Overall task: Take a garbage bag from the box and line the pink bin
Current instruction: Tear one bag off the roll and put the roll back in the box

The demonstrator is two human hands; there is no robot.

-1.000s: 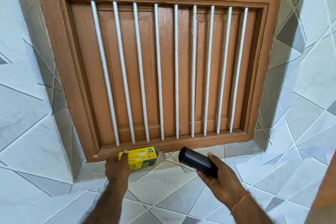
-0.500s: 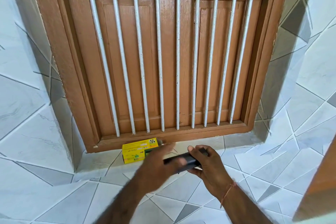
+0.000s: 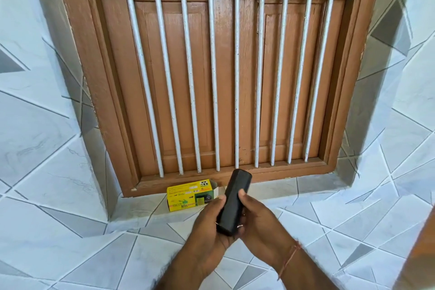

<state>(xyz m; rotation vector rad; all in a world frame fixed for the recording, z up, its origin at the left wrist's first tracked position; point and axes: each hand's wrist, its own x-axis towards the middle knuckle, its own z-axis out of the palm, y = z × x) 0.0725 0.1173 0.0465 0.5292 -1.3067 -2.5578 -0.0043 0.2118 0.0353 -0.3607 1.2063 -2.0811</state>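
Right now both hands hold a black roll of garbage bags [image 3: 233, 202] in front of the person, near the middle of the view and a little low. The roll stands almost upright, tilted slightly so its far end leans right, and its rounded upper end reaches up in front of the bottom rail of the window frame. The left hand [image 3: 207, 221] wraps the lower left side of the roll, its grip narrow with the thumb lying along the roll's left edge and the fingers curled beneath the base. The right hand [image 3: 256, 216] closes on the roll from the right, its grip likewise narrow, thumb pressed to the front face and fingers tucked behind. A thin reddish thread [image 3: 290, 258] circles the right wrist. Just beyond and left of the hands, a yellow and green box [image 3: 189, 198] lies on its side on the tiled ledge [image 3: 306, 186], its open flap end pointing right toward the roll; whether the flap touches the roll cannot be told. Behind the box rises a brown wooden window [image 3: 235, 77] with closed shutters and 9 pale vertical bars [image 3: 213, 82] set into its frame. White and grey marbled tiles [image 3: 47, 172] with angular lines cover the surrounding walls and the ledge. The pink bin does not appear in view.
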